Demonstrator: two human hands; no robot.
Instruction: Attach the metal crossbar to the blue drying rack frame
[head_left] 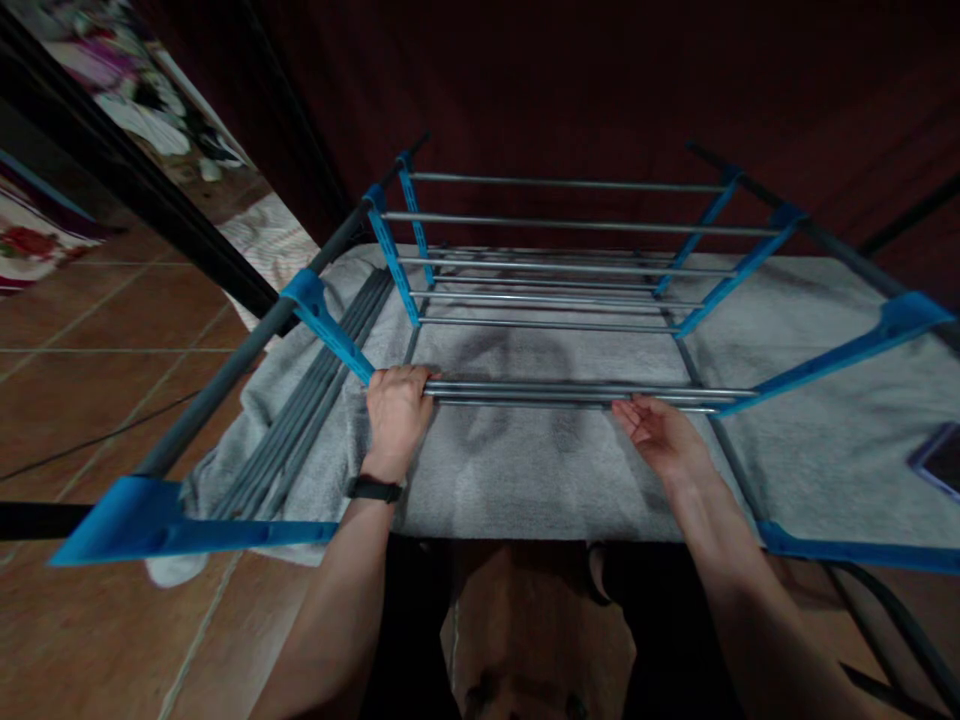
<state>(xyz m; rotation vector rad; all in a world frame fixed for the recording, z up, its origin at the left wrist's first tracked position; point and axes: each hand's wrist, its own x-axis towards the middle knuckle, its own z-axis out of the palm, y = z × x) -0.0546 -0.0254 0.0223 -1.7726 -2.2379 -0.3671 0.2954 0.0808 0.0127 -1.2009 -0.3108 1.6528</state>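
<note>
I have the left hand wrapped round the rods where they meet the left bracket. The right hand is half curled near their other end; I can't tell whether its fingers grip. The rods lie just ahead of both palms, long axis parallel to the near edge of the cloth-covered surface. Tubes lie along its left edge; tiled floor spreads beyond, a dark red curtain behind the far edge.

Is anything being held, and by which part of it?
The left hand grips the grey rods at their left end; whether the right hand holds them cannot be told.
</note>
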